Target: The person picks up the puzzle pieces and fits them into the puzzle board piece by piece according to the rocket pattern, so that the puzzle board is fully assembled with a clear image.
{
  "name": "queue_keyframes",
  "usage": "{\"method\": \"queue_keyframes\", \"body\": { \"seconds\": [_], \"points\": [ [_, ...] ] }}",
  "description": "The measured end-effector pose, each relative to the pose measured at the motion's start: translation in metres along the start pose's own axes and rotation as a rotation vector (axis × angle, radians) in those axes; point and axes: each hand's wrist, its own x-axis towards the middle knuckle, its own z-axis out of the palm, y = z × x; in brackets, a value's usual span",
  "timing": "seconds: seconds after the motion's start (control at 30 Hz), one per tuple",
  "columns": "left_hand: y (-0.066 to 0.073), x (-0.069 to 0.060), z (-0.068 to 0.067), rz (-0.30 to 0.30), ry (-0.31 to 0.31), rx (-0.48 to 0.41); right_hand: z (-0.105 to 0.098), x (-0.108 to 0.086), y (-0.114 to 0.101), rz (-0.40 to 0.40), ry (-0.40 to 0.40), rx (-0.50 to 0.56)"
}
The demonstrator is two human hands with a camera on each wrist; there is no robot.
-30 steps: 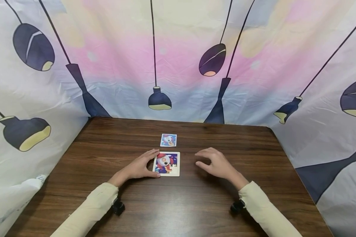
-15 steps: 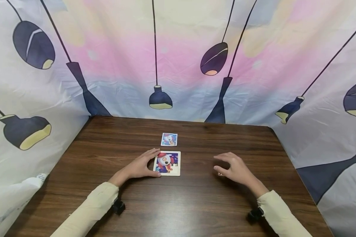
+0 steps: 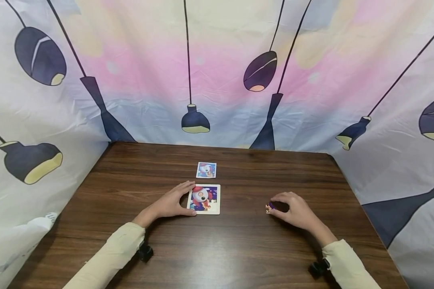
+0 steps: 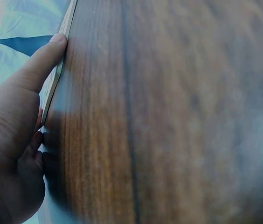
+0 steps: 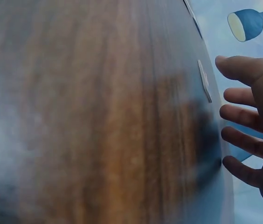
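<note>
A square jigsaw puzzle with a cream frame and a cartoon space picture lies mid-table; a pale patch shows at its lower right. My left hand grips its left side, thumb at the near corner and fingers at the far one. The left wrist view shows the thumb against the puzzle's thin edge. To the right, small printed puzzle pieces lie on the table, partly hidden by my right hand. Its thumb and fingers stand apart around them. From the right wrist, a flat piece appears beyond the thumb tip, apart from it.
Just behind the puzzle lies a small picture card with a similar image. The brown wooden table is bordered at the back and sides by a hanging cloth printed with lamps.
My right hand has moved right, away from the puzzle, and lowered around the pieces, which have come into view. My left hand has stayed on the puzzle.
</note>
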Motion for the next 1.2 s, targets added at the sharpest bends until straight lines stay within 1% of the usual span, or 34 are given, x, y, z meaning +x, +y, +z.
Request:
{"method": "queue_keyframes", "body": {
  "seconds": [0.23, 0.47, 0.73, 0.87, 1.0, 1.2],
  "points": [
    [-0.0016, 0.0002, 0.0001, 0.015, 0.006, 0.011, 0.0013, -0.0053, 0.0044, 0.005, -0.012, -0.009],
    [-0.0014, -0.0005, 0.0003, 0.03, 0.011, 0.01, 0.0018, -0.0068, 0.0038, 0.015, -0.048, -0.026],
    [-0.0011, -0.0005, 0.0001, 0.024, 0.007, 0.0, 0.0031, -0.0069, 0.0025, 0.04, -0.071, -0.008],
    [-0.0007, -0.0009, -0.0001, 0.022, 0.006, -0.004, 0.0032, -0.0063, 0.0037, 0.033, -0.07, -0.003],
    [-0.0006, -0.0012, 0.0, 0.019, 0.005, 0.005, 0.0031, -0.0051, 0.0052, 0.009, -0.06, -0.009],
    [-0.0005, -0.0011, 0.0001, 0.009, 0.001, 0.009, 0.0019, 0.0015, 0.0021, -0.04, -0.007, 0.004]
  ]
}}
